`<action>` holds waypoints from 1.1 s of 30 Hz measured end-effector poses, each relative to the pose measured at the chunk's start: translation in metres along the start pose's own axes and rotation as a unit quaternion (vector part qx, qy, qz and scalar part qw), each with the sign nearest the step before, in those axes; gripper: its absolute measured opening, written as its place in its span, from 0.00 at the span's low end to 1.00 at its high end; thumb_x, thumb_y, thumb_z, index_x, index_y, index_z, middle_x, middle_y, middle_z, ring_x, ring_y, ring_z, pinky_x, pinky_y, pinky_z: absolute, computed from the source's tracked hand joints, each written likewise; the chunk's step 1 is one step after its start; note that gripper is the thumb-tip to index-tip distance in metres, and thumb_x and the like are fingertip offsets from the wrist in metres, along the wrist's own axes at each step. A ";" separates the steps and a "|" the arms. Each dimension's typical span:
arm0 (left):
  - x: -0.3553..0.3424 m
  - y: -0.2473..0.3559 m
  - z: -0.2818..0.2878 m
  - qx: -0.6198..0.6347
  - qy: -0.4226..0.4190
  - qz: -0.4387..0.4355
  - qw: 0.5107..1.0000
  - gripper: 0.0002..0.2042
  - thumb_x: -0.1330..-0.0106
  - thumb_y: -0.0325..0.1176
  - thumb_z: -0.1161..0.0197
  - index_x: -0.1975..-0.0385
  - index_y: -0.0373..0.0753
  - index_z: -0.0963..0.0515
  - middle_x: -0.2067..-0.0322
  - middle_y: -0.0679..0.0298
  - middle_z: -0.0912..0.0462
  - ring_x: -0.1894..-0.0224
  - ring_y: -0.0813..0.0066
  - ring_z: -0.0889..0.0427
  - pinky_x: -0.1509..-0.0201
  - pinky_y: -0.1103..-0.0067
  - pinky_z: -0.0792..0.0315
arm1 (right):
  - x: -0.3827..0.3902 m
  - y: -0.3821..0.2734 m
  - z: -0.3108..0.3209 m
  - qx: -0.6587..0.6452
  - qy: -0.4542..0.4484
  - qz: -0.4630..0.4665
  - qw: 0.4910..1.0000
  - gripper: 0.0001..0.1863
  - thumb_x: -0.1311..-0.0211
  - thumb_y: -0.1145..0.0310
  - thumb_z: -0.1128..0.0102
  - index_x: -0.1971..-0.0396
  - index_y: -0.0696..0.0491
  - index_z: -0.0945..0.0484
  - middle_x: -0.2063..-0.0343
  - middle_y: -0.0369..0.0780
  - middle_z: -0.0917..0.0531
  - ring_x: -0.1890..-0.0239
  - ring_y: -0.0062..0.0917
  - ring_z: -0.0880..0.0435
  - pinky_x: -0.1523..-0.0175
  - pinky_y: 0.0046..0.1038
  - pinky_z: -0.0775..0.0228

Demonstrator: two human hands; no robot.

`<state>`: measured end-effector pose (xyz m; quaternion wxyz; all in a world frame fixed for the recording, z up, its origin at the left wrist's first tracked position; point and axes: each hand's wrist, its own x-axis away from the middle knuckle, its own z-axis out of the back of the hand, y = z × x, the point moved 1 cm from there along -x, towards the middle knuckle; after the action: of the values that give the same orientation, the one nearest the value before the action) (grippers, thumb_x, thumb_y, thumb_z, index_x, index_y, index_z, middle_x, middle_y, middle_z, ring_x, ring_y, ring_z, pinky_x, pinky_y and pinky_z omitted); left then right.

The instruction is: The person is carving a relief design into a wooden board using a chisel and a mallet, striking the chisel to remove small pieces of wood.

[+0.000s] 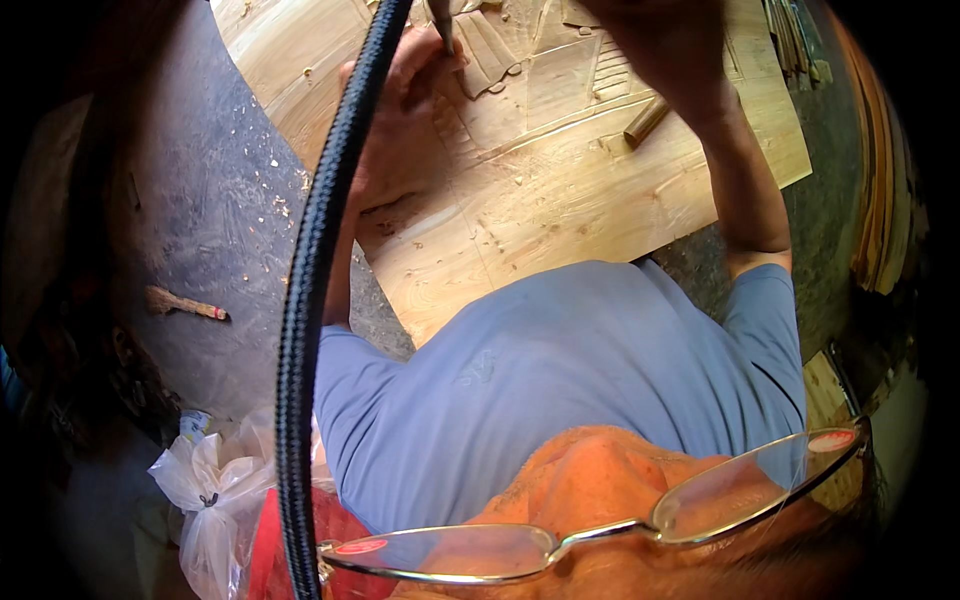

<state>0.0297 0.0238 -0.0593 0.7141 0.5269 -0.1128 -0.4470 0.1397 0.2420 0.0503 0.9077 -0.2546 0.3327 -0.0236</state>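
A carved wooden board [540, 225] lies before me, with raised and cut shapes in its upper part. My left hand [405, 85] is curled over the carving, its fingers closed around the dark metal shaft of a chisel [441, 22]. The chisel's tip is close to the carved relief; its upper end runs out of view. My right hand [660, 45] is raised at the top edge, dark, with its fingers hidden. A round wooden handle [646, 122] sticks out beside my right wrist; I cannot tell whether that hand holds it.
A black braided cord [310, 290] crosses the view in front of my left arm. On the grey floor [215, 130] lie wood chips and a short wooden-handled brush [187, 303]. A tied clear plastic bag [215, 490] is at lower left. Several thin tools [790, 40] are at upper right.
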 end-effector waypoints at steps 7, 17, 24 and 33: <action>-0.003 -0.004 0.004 0.001 0.004 -0.018 1.000 0.04 0.34 0.22 0.31 0.61 0.36 0.17 0.67 0.63 0.09 0.65 0.79 0.10 0.61 0.81 0.18 | -0.011 -0.002 0.012 0.000 0.070 0.055 0.996 0.27 0.47 0.82 0.30 0.43 0.56 0.19 0.57 0.41 0.11 0.61 0.24 0.12 0.58 0.25 0.19; -0.001 -0.003 0.003 -0.026 -0.015 -0.027 0.999 0.05 0.33 0.20 0.32 0.61 0.34 0.17 0.67 0.62 0.09 0.65 0.79 0.10 0.60 0.80 0.17 | -0.003 -0.006 0.000 0.115 -0.017 0.064 0.991 0.30 0.47 0.84 0.37 0.42 0.46 0.17 0.62 0.41 0.11 0.67 0.26 0.12 0.61 0.25 0.18; 0.002 0.003 0.003 -0.122 -0.030 -0.095 0.988 0.05 0.33 0.20 0.32 0.59 0.34 0.18 0.68 0.62 0.09 0.63 0.78 0.10 0.59 0.81 0.17 | 0.004 0.000 0.000 0.050 -0.045 0.020 0.998 0.30 0.46 0.83 0.39 0.40 0.49 0.19 0.61 0.41 0.12 0.65 0.25 0.12 0.60 0.28 0.18; 0.004 0.009 0.003 -0.141 -0.020 -0.099 0.985 0.06 0.35 0.22 0.31 0.60 0.35 0.17 0.68 0.63 0.10 0.67 0.71 0.09 0.62 0.81 0.18 | 0.007 0.002 -0.011 0.056 -0.046 0.052 0.996 0.37 0.46 0.81 0.41 0.34 0.40 0.22 0.58 0.45 0.10 0.74 0.26 0.14 0.65 0.28 0.19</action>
<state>0.0353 0.0191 -0.0518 0.7310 0.4205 -0.0106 -0.5374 0.1380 0.2372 0.0376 0.9350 -0.1862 0.3014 0.0170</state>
